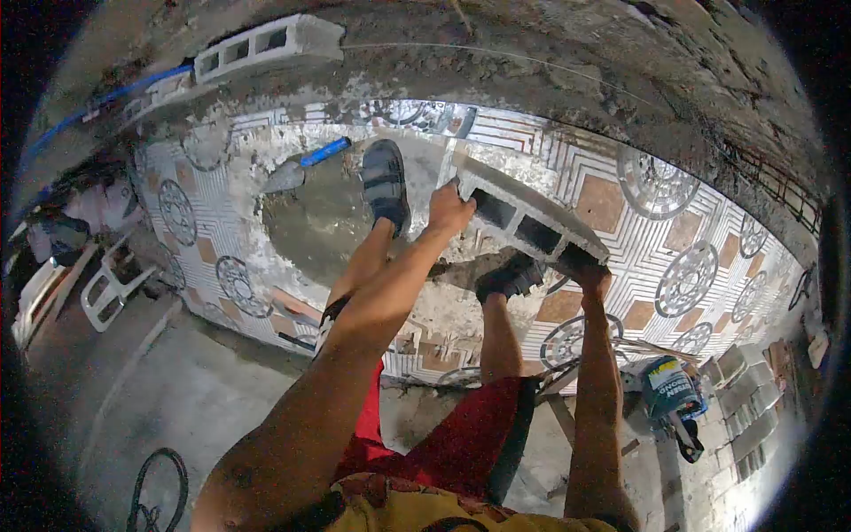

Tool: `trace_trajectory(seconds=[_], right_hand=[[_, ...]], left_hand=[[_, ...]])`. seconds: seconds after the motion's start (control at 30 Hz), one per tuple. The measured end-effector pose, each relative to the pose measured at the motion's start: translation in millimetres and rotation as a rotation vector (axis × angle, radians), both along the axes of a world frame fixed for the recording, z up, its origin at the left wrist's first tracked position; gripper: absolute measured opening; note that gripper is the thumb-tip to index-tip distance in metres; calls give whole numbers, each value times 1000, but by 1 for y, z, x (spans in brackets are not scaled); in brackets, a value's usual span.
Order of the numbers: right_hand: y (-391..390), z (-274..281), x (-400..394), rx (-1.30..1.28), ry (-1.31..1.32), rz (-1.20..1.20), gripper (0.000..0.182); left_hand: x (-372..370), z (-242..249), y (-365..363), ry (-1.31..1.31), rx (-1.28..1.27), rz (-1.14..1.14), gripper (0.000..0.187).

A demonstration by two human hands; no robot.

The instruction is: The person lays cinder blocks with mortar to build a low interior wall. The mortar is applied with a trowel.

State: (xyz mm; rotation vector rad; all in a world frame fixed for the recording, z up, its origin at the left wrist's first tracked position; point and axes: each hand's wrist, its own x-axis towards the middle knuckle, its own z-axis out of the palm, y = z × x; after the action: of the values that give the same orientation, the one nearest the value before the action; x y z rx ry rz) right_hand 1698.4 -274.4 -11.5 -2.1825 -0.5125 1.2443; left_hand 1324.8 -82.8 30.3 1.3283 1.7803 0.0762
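A grey hollow concrete block (523,226) is held up in front of me, its open cells facing my side. My left hand (452,211) is closed around its left end, the thumb over the edge. At the right end, my right hand (592,277) grips the lower corner, with its fingers partly hidden by the block. Left of my foot, a trowel (306,164) with a blue handle lies beside a patch of wet mortar (310,222) on the tiled surface.
Another hollow block (270,46) sits along the wall at the back left, near a blue pipe (111,105). A string crosses the back. A labelled bag (671,387) and stacked blocks (749,399) stand at right. A white plastic chair (115,288) is at left.
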Motion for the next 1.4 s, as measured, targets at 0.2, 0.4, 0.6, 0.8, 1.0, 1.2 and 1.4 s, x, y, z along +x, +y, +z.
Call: trace_trajectory(seconds=[0.2, 0.4, 0.6, 0.8, 1.0, 1.2, 1.4], right_hand=[[97, 59, -72, 3, -9, -20, 24], [217, -1, -140, -47, -387, 444, 31], [298, 2, -219, 30, -526, 628, 32], [310, -35, -220, 14, -527, 660, 29], [307, -45, -221, -90, -707, 759, 22], [316, -28, -238, -345, -571, 775, 29], [322, -3, -236, -238, -484, 998, 49]], left_hand=[[-72, 34, 46, -10, -107, 124, 43], [-169, 6, 103, -75, 158, 323, 37], [-231, -8, 152, 28, 88, 434, 40], [-253, -55, 152, -161, 316, 345, 45], [-245, -32, 158, 58, 79, 396, 43], [-224, 45, 201, 242, 652, 289, 64], [-78, 304, 302, -832, 628, -133, 68]])
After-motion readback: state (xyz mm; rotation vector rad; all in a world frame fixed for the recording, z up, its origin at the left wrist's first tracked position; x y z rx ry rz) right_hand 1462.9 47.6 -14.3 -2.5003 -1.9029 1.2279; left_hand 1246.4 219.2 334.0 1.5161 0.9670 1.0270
